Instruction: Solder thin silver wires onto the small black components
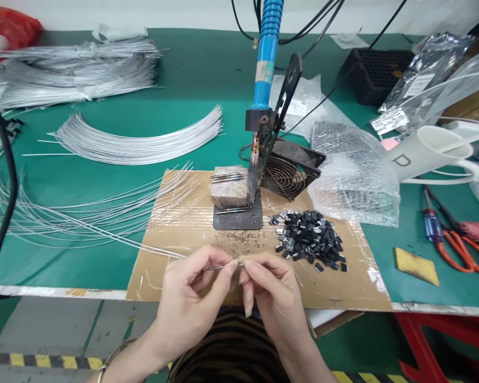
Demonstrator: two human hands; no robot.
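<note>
Nearest, the left hand (195, 295) pinches thin white wires (155, 249) above the cardboard (147, 284), and the right hand (273, 290) closes thumb-to-finger on their ends, where the fingertips (231, 267) hide any smaller piece. Black-tipped wires (11, 126), cut off at the left edge, may be done; much seems left, with loose wires (83, 213), a curved wire bundle (143, 146) and, to the right, heaped black connector housings (311, 236) apparently unused.

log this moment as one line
left hand: holding thin wires; right hand: pinching alongside left; small black parts: piled on cardboard; blue-handled soldering iron: mounted upright
</note>
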